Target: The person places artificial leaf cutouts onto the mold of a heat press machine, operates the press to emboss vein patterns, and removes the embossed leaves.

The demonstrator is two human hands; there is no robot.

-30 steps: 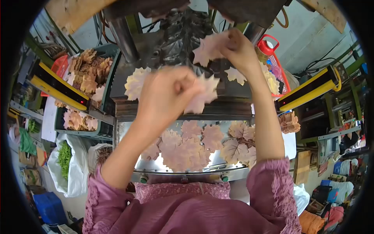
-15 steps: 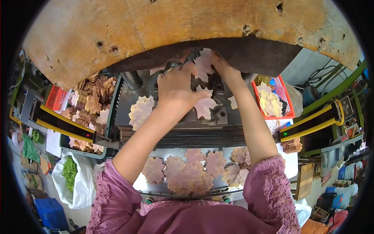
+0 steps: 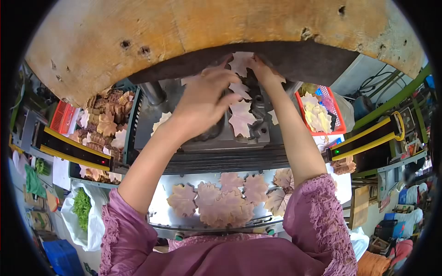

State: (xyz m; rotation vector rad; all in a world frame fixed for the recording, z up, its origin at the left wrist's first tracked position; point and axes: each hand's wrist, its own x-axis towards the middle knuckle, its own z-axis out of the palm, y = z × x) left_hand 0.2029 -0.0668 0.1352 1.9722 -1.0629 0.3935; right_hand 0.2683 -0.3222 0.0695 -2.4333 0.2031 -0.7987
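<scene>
My left hand (image 3: 202,102) hovers over the left part of the metal die block (image 3: 258,140), slightly blurred, its thumb and fingers apart with nothing seen between them. My right hand (image 3: 265,73) reaches under the dark upper plate and pinches the right edge of a pale pink artificial maple leaf (image 3: 241,63); its fingertips are partly hidden. Closer to me, another artificial maple leaf (image 3: 241,118) lies flat on the die between the hands. A yellowish leaf (image 3: 161,122) pokes out left of my left forearm.
Overhead hangs a worn wooden board (image 3: 193,23) with the dark press plate (image 3: 304,64) beneath it. Yellow-edged bars (image 3: 76,149) flank both sides. Leaves lie on the shiny front tray (image 3: 161,202), in a red basket (image 3: 338,122) and in a dark crate (image 3: 133,124).
My left hand has shifted left and slightly down, away from the leaf lying on the die. My right hand stays by the far leaf, and the view has tilted a little.
</scene>
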